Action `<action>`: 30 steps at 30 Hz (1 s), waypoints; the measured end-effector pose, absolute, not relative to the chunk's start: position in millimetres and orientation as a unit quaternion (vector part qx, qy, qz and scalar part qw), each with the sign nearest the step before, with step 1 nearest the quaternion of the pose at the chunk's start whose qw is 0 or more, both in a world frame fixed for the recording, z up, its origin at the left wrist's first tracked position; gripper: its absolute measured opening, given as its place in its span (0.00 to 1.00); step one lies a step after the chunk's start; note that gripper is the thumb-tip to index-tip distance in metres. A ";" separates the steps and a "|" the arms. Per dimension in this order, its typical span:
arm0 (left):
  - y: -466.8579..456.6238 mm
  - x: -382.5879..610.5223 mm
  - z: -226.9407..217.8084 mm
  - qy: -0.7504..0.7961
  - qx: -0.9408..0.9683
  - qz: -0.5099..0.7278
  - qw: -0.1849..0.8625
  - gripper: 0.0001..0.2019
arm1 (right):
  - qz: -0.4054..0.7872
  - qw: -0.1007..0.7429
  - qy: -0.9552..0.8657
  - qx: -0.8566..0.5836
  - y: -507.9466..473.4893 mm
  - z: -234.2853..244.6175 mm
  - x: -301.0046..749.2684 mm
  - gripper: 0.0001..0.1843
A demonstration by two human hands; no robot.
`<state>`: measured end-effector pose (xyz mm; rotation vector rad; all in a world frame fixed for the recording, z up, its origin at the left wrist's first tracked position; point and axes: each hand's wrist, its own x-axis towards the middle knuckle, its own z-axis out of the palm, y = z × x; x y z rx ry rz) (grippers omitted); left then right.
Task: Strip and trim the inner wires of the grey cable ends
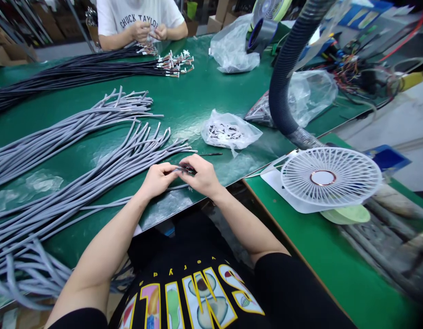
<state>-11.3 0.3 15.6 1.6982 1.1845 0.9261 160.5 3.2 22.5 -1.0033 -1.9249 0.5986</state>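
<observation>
My left hand (159,177) and my right hand (202,174) meet at the near edge of the green table (184,100). Both are closed in a pinch on the end of one grey cable (129,201), which runs off to the left. A small dark piece (189,170) shows between the fingertips. Several more grey cables (95,160) lie fanned out to the left of my hands. A clear bag of small dark parts (228,132) sits just beyond my right hand.
A white desk fan (330,176) lies face up at the right on a second green surface. A corrugated hose (283,68) arches above it. Across the table a person's hands (150,31) work on black cables (77,68). More plastic bags (235,45) lie beyond.
</observation>
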 end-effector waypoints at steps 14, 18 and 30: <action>-0.2 -11.9 14.3 0.474 0.778 0.194 0.363 0.21 | 0.223 0.275 -0.749 -0.560 33.4 14.7 226.9 0.10; -1.6 -17.0 22.2 0.469 0.828 0.065 0.300 0.15 | 0.126 0.159 -0.783 -0.588 29.2 4.0 227.1 0.12; -71.3 -73.3 121.8 0.560 0.692 0.376 0.257 0.14 | 0.054 0.143 -0.844 -0.514 35.8 -13.8 233.9 0.15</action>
